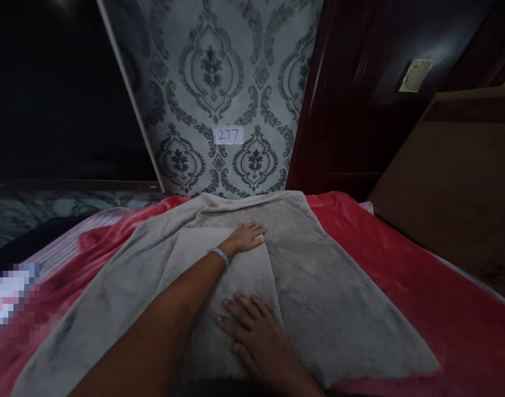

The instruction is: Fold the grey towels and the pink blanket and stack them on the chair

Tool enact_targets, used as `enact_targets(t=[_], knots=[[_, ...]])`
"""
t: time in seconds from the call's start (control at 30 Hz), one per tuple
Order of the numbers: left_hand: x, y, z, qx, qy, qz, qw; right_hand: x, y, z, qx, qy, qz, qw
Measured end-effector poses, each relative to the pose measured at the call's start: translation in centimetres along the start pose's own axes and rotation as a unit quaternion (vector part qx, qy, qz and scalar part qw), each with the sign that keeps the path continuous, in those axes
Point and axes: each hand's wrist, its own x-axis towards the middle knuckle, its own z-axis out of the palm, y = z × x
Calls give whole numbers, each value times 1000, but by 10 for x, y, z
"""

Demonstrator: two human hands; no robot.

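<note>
A grey plush blanket (330, 286) lies spread out, with a lighter grey folded strip (202, 248) running along its middle. My left hand (247, 237) rests flat with fingers spread near the far right corner of that strip; a pale bracelet (219, 255) circles the wrist. Closer to me, my right hand (258, 333) lies palm down on the strip, its fingers apart. Neither hand grips the cloth.
Under the grey blanket is a red blanket (384, 264), showing on both sides. Patterned wallpaper (211, 66) with a paper label (228, 135) reading 277 stands behind. A black screen (62, 99) is at left, a dark red door (343, 110) and brown panel (455, 182) at right.
</note>
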Motion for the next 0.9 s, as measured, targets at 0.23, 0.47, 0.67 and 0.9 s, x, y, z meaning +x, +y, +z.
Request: enact_targets(t=[0.23, 0.47, 0.67, 0.9], knots=[[-25, 23, -15, 6, 86, -63, 994, 0, 0, 5, -55, 9, 21, 998], [-167, 49, -17, -12, 65, 6, 998, -2, 20, 13, -12, 36, -17, 999], [-305, 79, -4, -16, 107, -40, 993, 36, 28, -14, 91, 94, -27, 991], [-334, 91, 28, 54, 183, -122, 974, 140, -29, -14, -71, -77, -106, 989]])
